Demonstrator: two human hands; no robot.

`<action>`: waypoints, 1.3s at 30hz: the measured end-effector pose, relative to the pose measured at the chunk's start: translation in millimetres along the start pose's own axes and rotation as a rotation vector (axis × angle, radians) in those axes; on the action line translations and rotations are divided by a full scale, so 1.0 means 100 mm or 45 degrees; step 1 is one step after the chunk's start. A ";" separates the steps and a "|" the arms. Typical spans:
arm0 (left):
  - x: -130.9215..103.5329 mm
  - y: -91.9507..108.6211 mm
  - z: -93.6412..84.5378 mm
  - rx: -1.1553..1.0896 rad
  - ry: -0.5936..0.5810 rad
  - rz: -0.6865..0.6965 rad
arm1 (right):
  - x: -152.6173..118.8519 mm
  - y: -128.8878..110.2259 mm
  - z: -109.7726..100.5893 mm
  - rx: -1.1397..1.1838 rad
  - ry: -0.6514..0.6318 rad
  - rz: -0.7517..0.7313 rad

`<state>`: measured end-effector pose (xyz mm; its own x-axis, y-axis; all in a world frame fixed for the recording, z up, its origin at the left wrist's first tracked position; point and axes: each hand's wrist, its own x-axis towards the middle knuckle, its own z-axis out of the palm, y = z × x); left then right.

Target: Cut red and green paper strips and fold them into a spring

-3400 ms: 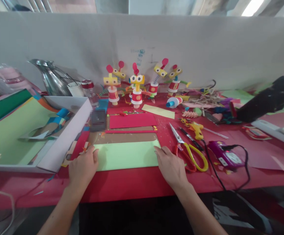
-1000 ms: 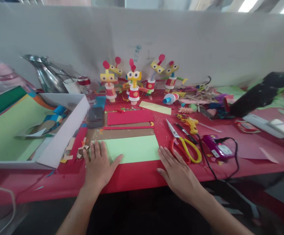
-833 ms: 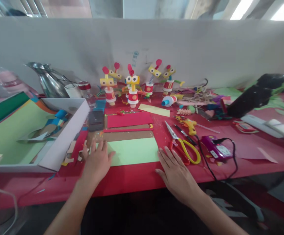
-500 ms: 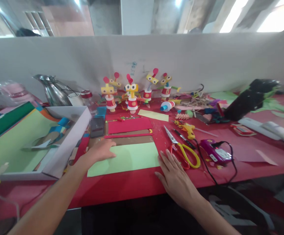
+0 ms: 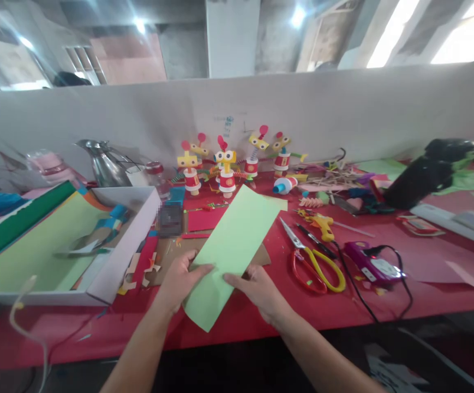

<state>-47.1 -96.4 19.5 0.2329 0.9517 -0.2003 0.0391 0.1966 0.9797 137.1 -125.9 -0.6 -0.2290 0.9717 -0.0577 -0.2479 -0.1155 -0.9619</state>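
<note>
A long light green paper strip point(image 5: 237, 234) is held up at a slant above the red table, its far end leaning to the right. My left hand point(image 5: 183, 281) grips its left edge, thumb on top and fingers behind. On the right edge, my right hand point(image 5: 257, 289) pinches the strip the same way. Beneath the paper lie a brown cardboard sheet point(image 5: 167, 259) and a red paper piece point(image 5: 202, 219), both partly covered. Scissors point(image 5: 308, 262) with red and yellow handles lie right of my right hand.
A white box point(image 5: 128, 245) of coloured paper stands at the left. Paper-cup figures point(image 5: 227, 177) line the back. A yellow glue gun point(image 5: 323, 225), black pen point(image 5: 316, 240) and purple power socket point(image 5: 373, 265) with a cable lie at right.
The green paper was flat on the table and is now lifted and turned to a slant. My right hand moved left from the table beside it onto its edge; both hands now grip it.
</note>
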 end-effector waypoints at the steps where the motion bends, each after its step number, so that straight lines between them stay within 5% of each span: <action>1: -0.02 -0.01 0.00 -0.003 -0.013 -0.008 | 0.03 0.00 0.00 0.010 0.024 0.005; 6: -0.09 -0.03 -0.04 -0.023 -0.093 -0.142 | 0.06 -0.07 -0.11 0.056 0.140 -0.013; 11: -0.12 -0.11 0.03 -0.032 -0.040 -0.084 | 0.00 -0.06 -0.09 0.068 -0.026 0.123; 14: -0.15 -0.12 -0.03 -0.011 -0.100 -0.103 | 0.02 -0.09 -0.18 -0.043 0.036 0.185; 21: -0.22 -0.10 -0.24 0.045 -0.084 -0.163 | 0.28 -0.51 -0.70 -0.240 0.279 -0.042; 27: -0.29 -0.13 -0.24 0.053 -0.127 -0.213 | 0.38 -0.75 -0.83 -0.151 0.385 -0.221; 30: -0.31 -0.08 -0.26 0.047 -0.266 -0.182 | 0.37 -0.78 -0.87 -0.119 0.415 -0.279; 33: -0.24 0.06 -0.19 -0.012 -0.356 -0.115 | 0.40 -0.78 -0.84 -0.125 0.333 -0.243; 39: 0.08 0.28 0.24 -0.186 -0.100 -0.187 | 0.48 -0.66 -0.50 -0.005 0.311 -0.216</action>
<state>-20.5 -89.3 45.7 0.3102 0.8902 -0.3336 -0.0617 0.3690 0.9274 189.9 -60.9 46.9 0.0488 0.9979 0.0420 -0.2593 0.0533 -0.9643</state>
